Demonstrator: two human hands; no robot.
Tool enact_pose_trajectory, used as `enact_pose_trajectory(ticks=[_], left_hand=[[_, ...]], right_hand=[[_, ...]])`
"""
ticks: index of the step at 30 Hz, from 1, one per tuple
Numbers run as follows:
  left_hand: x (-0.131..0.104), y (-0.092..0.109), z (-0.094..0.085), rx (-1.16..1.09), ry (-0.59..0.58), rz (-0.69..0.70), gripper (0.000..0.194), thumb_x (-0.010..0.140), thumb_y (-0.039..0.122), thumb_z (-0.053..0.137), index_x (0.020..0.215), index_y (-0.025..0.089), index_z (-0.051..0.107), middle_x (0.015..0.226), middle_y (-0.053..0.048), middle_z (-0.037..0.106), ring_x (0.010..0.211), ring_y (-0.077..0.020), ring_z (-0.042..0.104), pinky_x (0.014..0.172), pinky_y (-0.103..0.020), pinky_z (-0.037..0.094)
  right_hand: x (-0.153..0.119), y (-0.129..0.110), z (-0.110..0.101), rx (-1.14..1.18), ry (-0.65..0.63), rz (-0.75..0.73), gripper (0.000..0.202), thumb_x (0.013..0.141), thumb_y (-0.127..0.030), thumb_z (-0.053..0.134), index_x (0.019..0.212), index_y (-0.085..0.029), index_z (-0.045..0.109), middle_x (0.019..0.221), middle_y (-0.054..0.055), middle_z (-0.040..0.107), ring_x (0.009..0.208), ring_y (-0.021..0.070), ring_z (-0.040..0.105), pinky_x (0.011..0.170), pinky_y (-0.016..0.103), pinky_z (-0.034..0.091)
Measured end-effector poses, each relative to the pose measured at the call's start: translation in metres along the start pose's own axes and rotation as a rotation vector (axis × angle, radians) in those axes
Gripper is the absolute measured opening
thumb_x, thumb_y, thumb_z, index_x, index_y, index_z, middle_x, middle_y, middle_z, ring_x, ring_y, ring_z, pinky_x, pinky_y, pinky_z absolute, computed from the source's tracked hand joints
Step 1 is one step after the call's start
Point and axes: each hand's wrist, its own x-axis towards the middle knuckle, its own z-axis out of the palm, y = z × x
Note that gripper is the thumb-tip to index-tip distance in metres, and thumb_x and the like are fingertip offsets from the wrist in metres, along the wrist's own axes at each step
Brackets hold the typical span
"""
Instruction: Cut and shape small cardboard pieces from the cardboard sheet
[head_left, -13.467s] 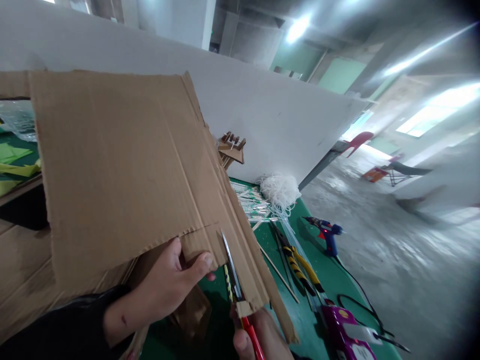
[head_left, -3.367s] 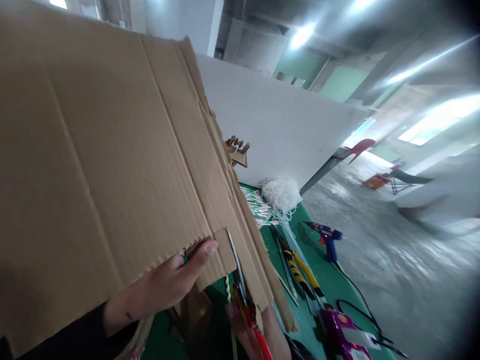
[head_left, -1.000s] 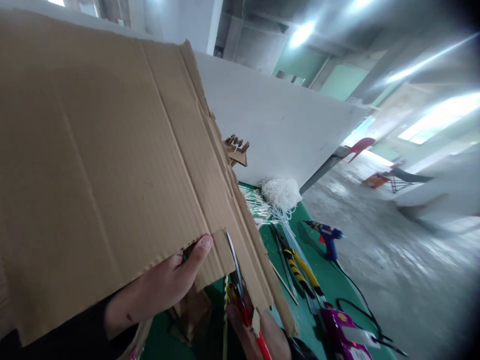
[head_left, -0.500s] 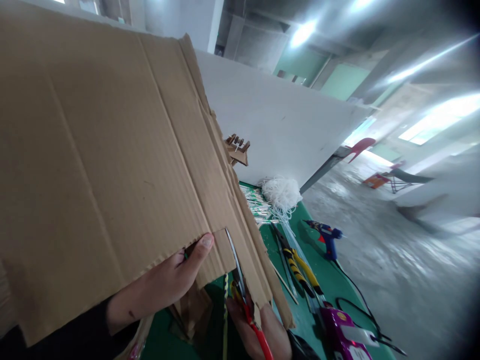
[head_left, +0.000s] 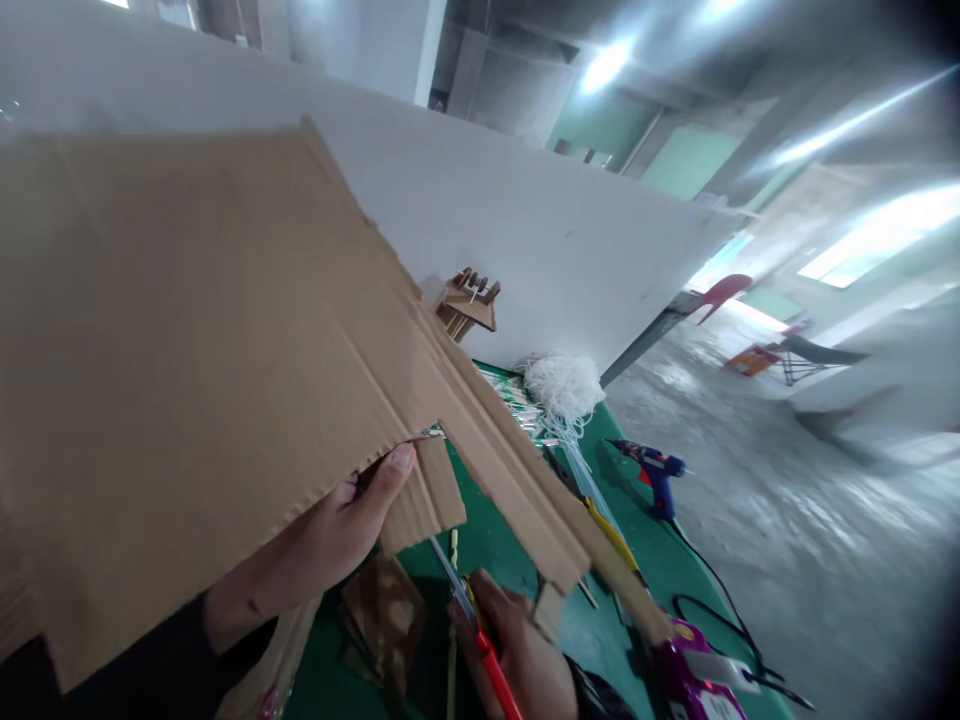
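Observation:
My left hand [head_left: 341, 535] is closed on the lower edge of a large brown cardboard sheet [head_left: 217, 320], thumb on top and the other fingers hidden underneath. A small rectangular cardboard piece [head_left: 435, 495] sits right at the thumb, with a gap between it and the long strip [head_left: 502, 490] on the sheet's right side. Whether a bit of it still joins the sheet, I cannot tell. Below, my right hand [head_left: 529, 645] grips red-handled scissors [head_left: 491, 660], their blades pointing up and left, clear of the strip.
On the green table [head_left: 480, 570] lie a purple device [head_left: 701, 665], yellow-handled pliers [head_left: 611, 530], a blue glue gun [head_left: 656, 475] with a cable, and tangled white string [head_left: 566, 385]. A small cardboard model [head_left: 469, 305] stands by the white partition [head_left: 540, 230].
The scissors have come out of the cut and moved down. The sheet has tilted and dropped at its top, its right strip swinging right, and a gap has opened beside the small piece.

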Motion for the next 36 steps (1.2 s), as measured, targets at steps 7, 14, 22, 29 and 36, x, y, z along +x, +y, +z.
enact_pose_trajectory(ticks=[7, 14, 22, 29, 36], left_hand=[[0.019, -0.008, -0.002, -0.014, 0.013, 0.145, 0.042, 0.094, 0.05, 0.042, 0.116, 0.024, 0.067, 0.12, -0.004, 0.07, 0.125, -0.0237, 0.055, 0.112, -0.036, 0.037], [0.024, -0.01, 0.006, -0.127, -0.15, -0.02, 0.037, 0.092, 0.049, 0.046, 0.105, 0.02, 0.064, 0.101, -0.005, 0.071, 0.091, -0.0207, 0.067, 0.085, -0.031, 0.054], [0.006, -0.026, 0.033, -0.461, -0.367, -0.11, 0.048, 0.092, 0.041, 0.054, 0.132, 0.018, 0.038, 0.086, 0.001, 0.059, 0.06, -0.0099, 0.063, 0.061, -0.025, 0.054], [-0.051, -0.008, 0.049, -0.553, -0.511, -0.229, 0.072, 0.09, 0.028, 0.056, 0.148, 0.035, 0.013, 0.107, -0.005, 0.058, 0.063, -0.01, 0.064, 0.065, -0.029, 0.056], [-0.068, -0.001, 0.031, -0.734, -0.508, -0.292, 0.075, 0.084, 0.039, 0.068, 0.141, 0.031, 0.02, 0.119, -0.01, 0.056, 0.081, -0.0166, 0.069, 0.076, -0.03, 0.057]], right_hand=[[0.01, 0.001, -0.017, -0.01, -0.122, 0.083, 0.009, 0.085, -0.029, 0.045, 0.089, -0.023, 0.051, 0.071, 0.006, 0.071, 0.06, 0.0229, 0.067, 0.055, 0.028, 0.044], [0.012, 0.021, -0.031, -0.272, -0.151, 0.291, 0.021, 0.086, -0.02, 0.043, 0.104, -0.021, 0.053, 0.084, 0.01, 0.075, 0.074, 0.0269, 0.071, 0.061, 0.031, 0.045], [0.018, 0.03, -0.036, -0.367, -0.101, 0.344, 0.017, 0.087, -0.025, 0.053, 0.102, -0.02, 0.059, 0.092, 0.011, 0.075, 0.081, 0.0293, 0.071, 0.062, 0.032, 0.044], [0.02, 0.043, -0.029, -0.252, -0.09, 0.266, 0.033, 0.089, -0.031, 0.055, 0.117, -0.013, 0.059, 0.115, 0.015, 0.069, 0.105, 0.0305, 0.067, 0.088, 0.04, 0.051], [-0.013, 0.015, -0.089, -0.014, 0.133, 0.014, 0.026, 0.094, -0.043, 0.052, 0.109, -0.03, 0.068, 0.117, 0.008, 0.069, 0.108, 0.0266, 0.065, 0.089, 0.038, 0.055]])
